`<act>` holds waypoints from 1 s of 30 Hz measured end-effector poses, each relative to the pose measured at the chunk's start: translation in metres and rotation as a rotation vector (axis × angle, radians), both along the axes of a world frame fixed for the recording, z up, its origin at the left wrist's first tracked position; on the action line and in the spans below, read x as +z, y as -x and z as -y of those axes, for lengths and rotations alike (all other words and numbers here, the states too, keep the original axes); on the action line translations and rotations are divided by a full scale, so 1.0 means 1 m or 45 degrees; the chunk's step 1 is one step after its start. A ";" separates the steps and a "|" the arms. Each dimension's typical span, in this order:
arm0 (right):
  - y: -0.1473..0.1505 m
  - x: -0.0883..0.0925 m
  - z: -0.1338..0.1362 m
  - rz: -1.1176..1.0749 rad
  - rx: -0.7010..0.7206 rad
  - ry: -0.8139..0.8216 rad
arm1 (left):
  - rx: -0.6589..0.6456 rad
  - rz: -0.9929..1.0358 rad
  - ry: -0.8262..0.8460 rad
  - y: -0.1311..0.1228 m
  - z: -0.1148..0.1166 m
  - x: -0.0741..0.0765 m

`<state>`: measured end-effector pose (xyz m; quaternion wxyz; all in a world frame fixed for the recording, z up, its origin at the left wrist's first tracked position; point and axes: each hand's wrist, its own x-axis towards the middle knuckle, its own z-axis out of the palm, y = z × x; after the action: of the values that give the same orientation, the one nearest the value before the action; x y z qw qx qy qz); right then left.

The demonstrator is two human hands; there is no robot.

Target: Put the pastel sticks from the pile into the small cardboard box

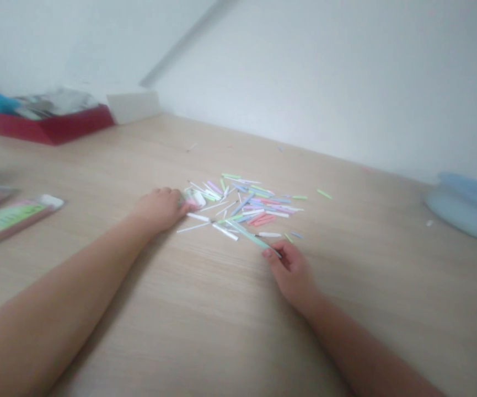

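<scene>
My left hand (pixel 160 209) is closed over a small clear plastic packet (pixel 197 199) at the left edge of the pile. Only the packet's end, with white, pink and green on it, shows past the fingers. My right hand (pixel 294 271) pinches one end of a long pale green strip (pixel 248 235) between thumb and fingers. The strip's far end points up and left into a loose pile of short pastel sticks (pixel 263 209), green, blue, purple, pink and white. Thin white sticks (pixel 192 226), some with dark tips, lie among them. Blur hides finer detail.
Two flat clear packs (pixel 10 223) with pink and green lie on the wooden table (pixel 172 331) at left. Behind them stands a red tray (pixel 56 128) of mixed items beside a white box (pixel 134 106). At right is a pale blue rounded object (pixel 467 207). A white wall (pixel 325 71) closes the back.
</scene>
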<state>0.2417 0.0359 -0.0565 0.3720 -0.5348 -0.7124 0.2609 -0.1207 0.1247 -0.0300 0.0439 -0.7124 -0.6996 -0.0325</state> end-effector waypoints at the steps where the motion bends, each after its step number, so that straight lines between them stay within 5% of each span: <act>1: 0.000 0.000 0.000 -0.002 0.002 -0.006 | -0.002 -0.002 -0.007 -0.001 0.000 0.001; 12: -0.001 -0.007 -0.002 -0.050 0.032 -0.062 | -0.165 0.025 -0.037 0.009 -0.001 -0.005; 18: -0.002 -0.008 -0.001 -0.093 0.044 -0.192 | -0.323 0.093 -0.302 0.002 0.005 0.005; 26: -0.021 0.057 0.020 0.103 0.280 -0.886 | -0.969 0.190 -0.646 -0.022 0.024 0.000; 30: -0.021 0.082 0.028 0.338 0.315 -0.991 | -1.132 0.186 -0.761 -0.026 0.026 -0.003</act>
<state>0.2625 0.0075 0.0253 0.4171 -0.2941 -0.8581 -0.0560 -0.0943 0.0984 -0.0327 0.1777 -0.8922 -0.2923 -0.2949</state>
